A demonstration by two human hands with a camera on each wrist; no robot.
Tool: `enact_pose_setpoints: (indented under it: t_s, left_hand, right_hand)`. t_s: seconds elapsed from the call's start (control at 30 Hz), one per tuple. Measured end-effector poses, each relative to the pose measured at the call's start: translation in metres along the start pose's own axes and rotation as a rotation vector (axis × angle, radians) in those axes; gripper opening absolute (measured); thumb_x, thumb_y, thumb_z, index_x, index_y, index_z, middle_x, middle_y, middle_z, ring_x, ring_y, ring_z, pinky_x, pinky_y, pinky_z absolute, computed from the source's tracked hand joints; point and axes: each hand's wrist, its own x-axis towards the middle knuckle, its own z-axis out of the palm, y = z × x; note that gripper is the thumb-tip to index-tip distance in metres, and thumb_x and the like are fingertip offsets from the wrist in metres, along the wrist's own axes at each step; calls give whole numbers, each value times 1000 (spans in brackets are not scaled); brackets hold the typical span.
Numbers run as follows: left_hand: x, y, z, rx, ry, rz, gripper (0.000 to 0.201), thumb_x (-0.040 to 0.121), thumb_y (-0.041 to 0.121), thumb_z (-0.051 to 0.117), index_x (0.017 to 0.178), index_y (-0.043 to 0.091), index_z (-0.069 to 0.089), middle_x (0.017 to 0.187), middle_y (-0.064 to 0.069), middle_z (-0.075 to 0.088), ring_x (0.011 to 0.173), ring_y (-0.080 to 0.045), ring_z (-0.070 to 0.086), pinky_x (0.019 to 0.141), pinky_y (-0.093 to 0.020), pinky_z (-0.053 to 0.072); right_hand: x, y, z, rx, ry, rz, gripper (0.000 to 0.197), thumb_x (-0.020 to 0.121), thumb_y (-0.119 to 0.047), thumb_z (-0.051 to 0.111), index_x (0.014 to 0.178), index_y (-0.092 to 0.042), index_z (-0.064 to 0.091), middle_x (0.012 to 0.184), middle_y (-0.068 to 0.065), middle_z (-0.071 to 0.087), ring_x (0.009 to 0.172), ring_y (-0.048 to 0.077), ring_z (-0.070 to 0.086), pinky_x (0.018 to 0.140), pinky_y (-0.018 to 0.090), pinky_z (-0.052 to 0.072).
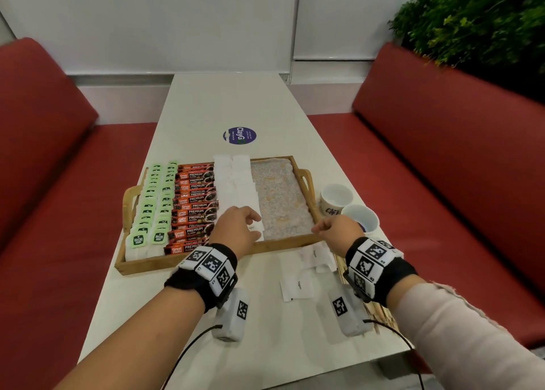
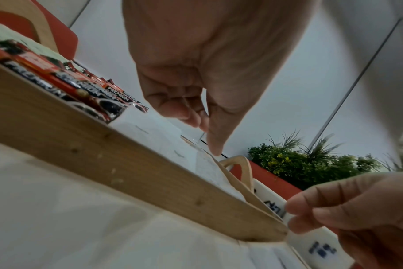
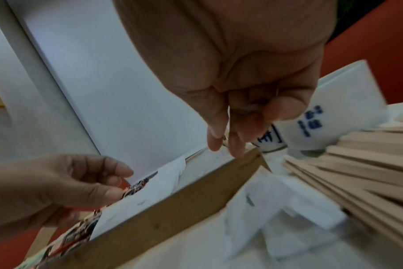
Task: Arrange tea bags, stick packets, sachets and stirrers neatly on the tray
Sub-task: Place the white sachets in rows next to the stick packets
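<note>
The wooden tray [image 1: 289, 242] holds two columns of green tea bags [image 1: 153, 201], a column of red coffee stick packets [image 1: 194, 207] and two columns of white sachets [image 1: 236, 180]. Its right part is bare speckled floor [image 1: 280, 195]. My left hand [image 1: 253, 224] hovers over the nearest sachets with loosely curled fingers and grips nothing; its thumb tip [image 2: 215, 151] touches a sachet's edge. My right hand [image 1: 317, 229] is at the tray's near right corner, fingers curled against the thumb [image 3: 281, 109], with nothing visible between them. Loose sachets [image 1: 298, 285] and wooden stirrers [image 3: 368, 172] lie on the table below my right wrist.
Two white cups [image 1: 336, 198] [image 1: 362, 217] stand just right of the tray, close to my right hand. A round purple sticker [image 1: 239, 136] sits on the white table behind the tray. Red benches flank the table, and a plant stands at the back right.
</note>
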Motion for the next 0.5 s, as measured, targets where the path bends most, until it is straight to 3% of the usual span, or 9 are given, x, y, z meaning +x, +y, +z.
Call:
enact_pose_setpoints:
  t_s: [0.23, 0.37, 0.5]
  left_hand:
    - [-14, 15, 24, -54, -141, 4, 19, 79, 13, 71, 89, 27, 63, 91, 6, 65, 89, -13, 60, 79, -22, 44]
    - [-18, 19, 31, -44, -177, -7, 18, 78, 13, 71, 90, 25, 65, 90, 6, 65, 88, -13, 61, 80, -23, 47]
    - [-22, 18, 34, -27, -196, -2, 20, 78, 14, 73, 92, 25, 65, 93, 6, 64, 90, -12, 59, 84, -23, 46]
  right_hand:
    - [-21, 12, 12, -349, -194, -36, 42, 95, -8, 41, 133, -19, 54, 136, 7, 53, 122, 24, 52, 100, 30, 42]
    - [-33, 11, 23, -458, -243, -103, 41, 96, -8, 37, 135, -13, 51, 137, 10, 51, 123, 26, 50, 98, 29, 40]
    - [-40, 9, 35, -483, -298, -156, 43, 97, -14, 38, 139, -17, 45, 144, 10, 39, 125, 28, 48, 98, 33, 40]
